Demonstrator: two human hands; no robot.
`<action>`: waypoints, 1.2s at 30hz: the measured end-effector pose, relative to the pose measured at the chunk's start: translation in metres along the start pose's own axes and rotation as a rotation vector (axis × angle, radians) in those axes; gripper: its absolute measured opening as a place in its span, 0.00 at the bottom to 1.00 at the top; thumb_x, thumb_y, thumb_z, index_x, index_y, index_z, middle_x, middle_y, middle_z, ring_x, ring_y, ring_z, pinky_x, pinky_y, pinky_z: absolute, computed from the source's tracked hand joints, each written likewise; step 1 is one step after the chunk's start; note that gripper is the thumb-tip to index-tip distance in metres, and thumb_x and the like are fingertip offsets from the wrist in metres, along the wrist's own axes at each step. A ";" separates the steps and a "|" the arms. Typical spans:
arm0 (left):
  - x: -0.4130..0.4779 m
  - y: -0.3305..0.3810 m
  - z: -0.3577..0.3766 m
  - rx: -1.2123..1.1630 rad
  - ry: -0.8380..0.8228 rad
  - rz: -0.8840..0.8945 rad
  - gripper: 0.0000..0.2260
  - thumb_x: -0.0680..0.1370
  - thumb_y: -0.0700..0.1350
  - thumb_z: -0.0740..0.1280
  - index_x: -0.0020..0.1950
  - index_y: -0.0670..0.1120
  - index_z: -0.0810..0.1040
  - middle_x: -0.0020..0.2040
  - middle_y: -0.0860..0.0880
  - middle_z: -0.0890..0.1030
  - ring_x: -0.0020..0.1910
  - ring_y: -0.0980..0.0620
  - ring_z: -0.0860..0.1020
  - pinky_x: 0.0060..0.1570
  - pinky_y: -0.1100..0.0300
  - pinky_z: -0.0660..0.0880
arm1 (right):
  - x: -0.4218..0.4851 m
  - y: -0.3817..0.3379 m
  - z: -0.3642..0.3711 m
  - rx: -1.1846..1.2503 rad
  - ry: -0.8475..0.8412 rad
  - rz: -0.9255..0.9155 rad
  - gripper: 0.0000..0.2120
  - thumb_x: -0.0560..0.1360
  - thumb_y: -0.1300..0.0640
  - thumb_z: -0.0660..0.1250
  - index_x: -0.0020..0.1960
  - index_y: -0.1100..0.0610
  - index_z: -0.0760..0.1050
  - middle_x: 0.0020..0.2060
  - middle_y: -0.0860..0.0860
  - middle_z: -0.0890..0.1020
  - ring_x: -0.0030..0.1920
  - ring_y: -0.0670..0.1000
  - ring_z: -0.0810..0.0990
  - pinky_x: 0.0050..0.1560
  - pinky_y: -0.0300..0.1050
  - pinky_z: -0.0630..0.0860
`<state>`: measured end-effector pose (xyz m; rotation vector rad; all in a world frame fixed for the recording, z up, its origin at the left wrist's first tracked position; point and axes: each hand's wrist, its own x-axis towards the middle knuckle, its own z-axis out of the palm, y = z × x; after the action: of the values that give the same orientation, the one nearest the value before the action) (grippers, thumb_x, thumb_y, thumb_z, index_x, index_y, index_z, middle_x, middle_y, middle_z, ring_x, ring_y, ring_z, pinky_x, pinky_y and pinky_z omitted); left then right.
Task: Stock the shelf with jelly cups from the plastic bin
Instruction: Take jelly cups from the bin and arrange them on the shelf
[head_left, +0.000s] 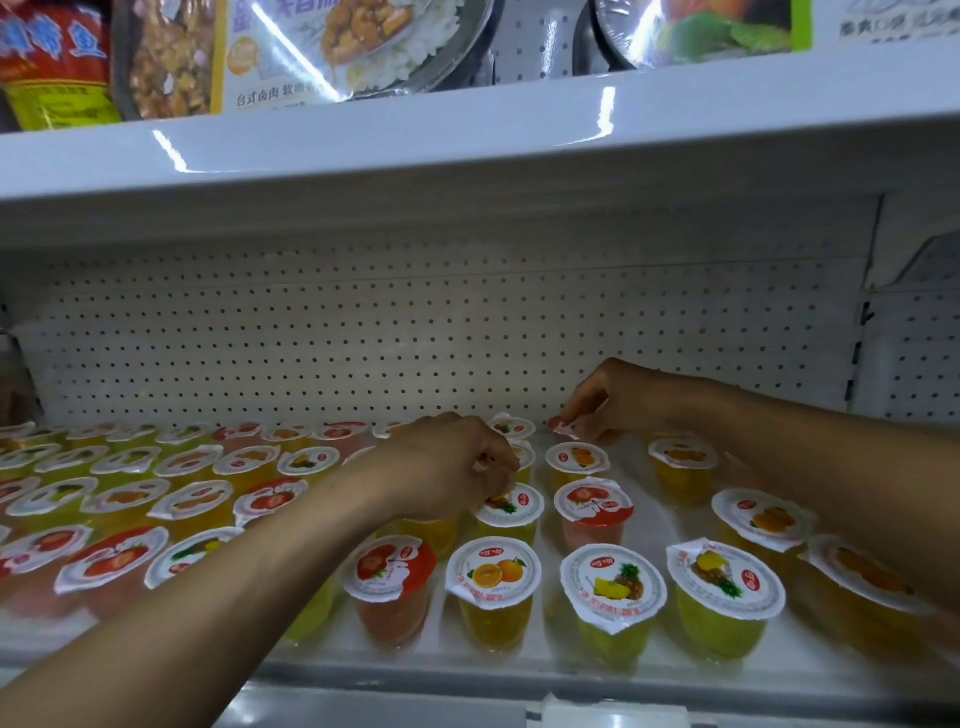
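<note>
Several jelly cups with fruit-printed lids stand in rows on the white shelf (519, 662). My left hand (447, 467) reaches over the middle rows, and its fingertips pinch the lid edge of a pineapple jelly cup (511, 512). My right hand (618, 400) is at the back row by the pegboard, its fingers pinching the rim of a red-lidded jelly cup (561, 427) that it mostly hides. At the front stand a strawberry cup (389, 577), an orange cup (493, 577) and a pineapple cup (613, 590). The plastic bin is out of view.
A white perforated back panel (415, 332) closes the shelf behind the cups. The shelf above (467, 140) carries packaged meals and snack bags. Bare shelf shows between the cups on the right side (639, 499). A clear lip runs along the front edge.
</note>
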<state>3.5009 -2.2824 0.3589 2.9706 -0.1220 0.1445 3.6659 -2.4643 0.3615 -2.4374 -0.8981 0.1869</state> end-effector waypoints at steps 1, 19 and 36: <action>-0.001 0.001 0.000 0.002 0.000 0.001 0.13 0.79 0.55 0.64 0.64 0.60 0.77 0.68 0.55 0.75 0.64 0.54 0.73 0.63 0.55 0.71 | 0.001 0.000 0.001 0.004 -0.005 -0.003 0.12 0.74 0.63 0.70 0.57 0.57 0.82 0.50 0.52 0.84 0.47 0.49 0.84 0.51 0.42 0.81; 0.002 0.018 -0.005 -0.075 0.052 0.104 0.11 0.80 0.51 0.63 0.61 0.60 0.78 0.63 0.59 0.76 0.54 0.58 0.76 0.50 0.61 0.72 | -0.073 -0.004 -0.035 -0.257 0.159 -0.094 0.12 0.77 0.54 0.68 0.60 0.48 0.79 0.55 0.41 0.80 0.52 0.41 0.78 0.51 0.34 0.73; 0.016 0.050 0.000 -0.149 -0.043 0.232 0.14 0.72 0.57 0.73 0.57 0.56 0.83 0.40 0.72 0.74 0.48 0.66 0.77 0.44 0.73 0.70 | -0.090 0.034 -0.031 -0.380 0.061 -0.017 0.12 0.74 0.47 0.69 0.57 0.44 0.80 0.54 0.42 0.82 0.51 0.43 0.80 0.53 0.44 0.80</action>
<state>3.5126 -2.3330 0.3690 2.8030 -0.4617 0.0957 3.6253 -2.5562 0.3657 -2.7624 -1.0017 -0.0729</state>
